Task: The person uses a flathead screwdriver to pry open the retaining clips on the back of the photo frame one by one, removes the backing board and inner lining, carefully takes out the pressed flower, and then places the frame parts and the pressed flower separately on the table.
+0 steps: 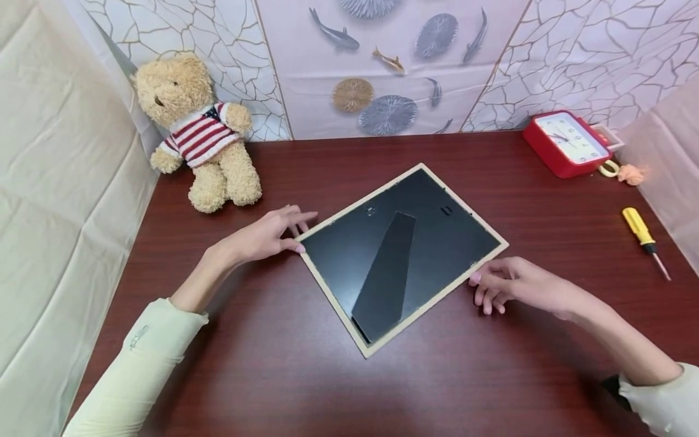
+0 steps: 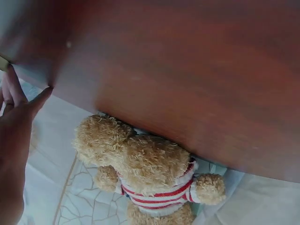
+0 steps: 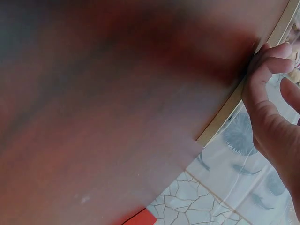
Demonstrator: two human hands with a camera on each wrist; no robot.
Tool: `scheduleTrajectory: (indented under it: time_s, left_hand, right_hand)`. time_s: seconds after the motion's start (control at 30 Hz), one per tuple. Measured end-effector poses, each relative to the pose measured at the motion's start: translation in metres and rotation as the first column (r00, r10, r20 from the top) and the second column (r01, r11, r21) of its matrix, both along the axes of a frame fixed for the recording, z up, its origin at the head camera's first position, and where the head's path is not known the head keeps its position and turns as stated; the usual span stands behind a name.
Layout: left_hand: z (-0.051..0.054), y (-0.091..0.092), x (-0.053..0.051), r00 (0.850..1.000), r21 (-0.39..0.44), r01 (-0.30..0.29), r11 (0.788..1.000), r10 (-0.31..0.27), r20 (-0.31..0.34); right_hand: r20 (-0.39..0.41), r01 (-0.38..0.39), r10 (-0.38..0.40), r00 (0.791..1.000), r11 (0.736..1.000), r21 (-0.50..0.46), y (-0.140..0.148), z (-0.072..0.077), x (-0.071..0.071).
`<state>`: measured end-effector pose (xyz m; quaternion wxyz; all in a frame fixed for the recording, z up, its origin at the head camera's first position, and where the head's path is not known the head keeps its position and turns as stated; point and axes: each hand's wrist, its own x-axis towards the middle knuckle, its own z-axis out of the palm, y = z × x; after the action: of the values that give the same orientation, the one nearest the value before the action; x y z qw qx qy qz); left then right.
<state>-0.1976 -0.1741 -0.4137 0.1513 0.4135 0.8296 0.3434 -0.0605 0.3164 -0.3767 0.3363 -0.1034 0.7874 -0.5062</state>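
A picture frame point(image 1: 401, 267) lies back side up on the dark red table, turned at an angle, its black stand flat against the backing. At its left corner my left hand point(image 1: 267, 233) touches the rim with the thumb, the other fingers spread just beyond the corner. In the left wrist view that hand point(image 2: 16, 108) is at the left edge. My right hand point(image 1: 519, 285) touches the frame's lower right edge, fingers loosely bent beside it. The right wrist view shows this hand point(image 3: 272, 108) against the light wooden rim point(image 3: 225, 115).
A teddy bear point(image 1: 204, 130) in a striped sweater leans at the back left. At the back right stands a red clock point(image 1: 568, 142), with a small orange item point(image 1: 631, 175) beside it. A yellow-handled screwdriver point(image 1: 639, 227) lies near the right edge. Patterned cloth point(image 1: 306, 109) hangs behind the table.
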Motion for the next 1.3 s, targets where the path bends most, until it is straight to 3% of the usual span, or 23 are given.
scheduleTrajectory:
  time_s: [0.1,0.17,0.33,0.4,0.67,0.77,0.87,0.97,1.03,1.07,1.1,1.13,1.2,1.3]
  left_hand:
    - [0.002,-0.001,0.013,0.999,-0.008,0.036,0.999,-0.035,0.016]
    - [-0.005,-0.003,0.017,0.998,-0.028,0.046,0.999,-0.045,0.037]
    - [-0.042,-0.008,0.016,0.998,-0.104,0.060,0.993,-0.055,0.043]
    - [-0.047,-0.007,0.021,0.998,-0.133,0.061,0.989,-0.061,0.010]
    - [-0.046,0.002,0.061,0.983,-0.147,0.062,0.987,-0.085,-0.160]
    - [-0.045,0.006,0.076,0.962,-0.149,0.076,0.986,-0.111,-0.250]
    - [-0.045,0.012,0.089,0.930,-0.136,0.071,0.988,-0.115,-0.350]
    - [-0.040,0.020,0.098,0.894,-0.138,0.021,0.990,-0.081,-0.441]
    - [-0.035,0.025,0.100,0.883,-0.150,-0.028,0.988,-0.046,-0.467]
    - [-0.037,0.026,0.099,0.887,-0.151,-0.050,0.987,-0.025,-0.460]
    - [-0.031,0.029,0.099,0.887,-0.175,-0.070,0.982,-0.020,-0.462]
    - [-0.034,0.029,0.096,0.889,-0.188,-0.086,0.978,-0.010,-0.457]
    - [-0.022,0.033,0.096,0.902,-0.228,-0.110,0.968,0.001,-0.432]
    - [-0.020,0.035,0.093,0.912,-0.258,-0.131,0.957,0.015,-0.409]
  right_hand:
    - [-0.002,0.006,-0.006,1.000,0.999,0.039,0.003,0.002,-0.010]
    - [-0.003,0.006,-0.005,1.000,0.998,0.056,0.004,0.002,-0.016]
    - [-0.019,0.019,-0.017,1.000,0.993,0.120,-0.001,0.006,-0.032]
    - [-0.036,0.030,-0.024,0.999,0.987,0.158,-0.004,0.007,-0.038]
    - [-0.161,0.084,-0.040,0.986,0.958,0.274,-0.017,0.006,-0.071]
    - [-0.216,0.092,-0.024,0.976,0.947,0.309,-0.020,0.007,-0.084]
    - [-0.262,0.090,0.004,0.965,0.934,0.345,-0.025,0.008,-0.095]
    - [-0.298,0.088,0.030,0.954,0.923,0.374,-0.028,0.009,-0.103]
    - [-0.312,0.087,0.041,0.949,0.919,0.385,-0.029,0.010,-0.106]
    - [-0.318,0.086,0.046,0.947,0.918,0.388,-0.031,0.010,-0.107]
    - [-0.321,0.086,0.048,0.946,0.916,0.391,-0.031,0.010,-0.108]
    - [-0.324,0.087,0.049,0.945,0.915,0.394,-0.033,0.010,-0.109]
    - [-0.329,0.090,0.051,0.943,0.912,0.400,-0.035,0.010,-0.112]
    - [-0.332,0.089,0.051,0.942,0.915,0.394,-0.037,0.009,-0.117]
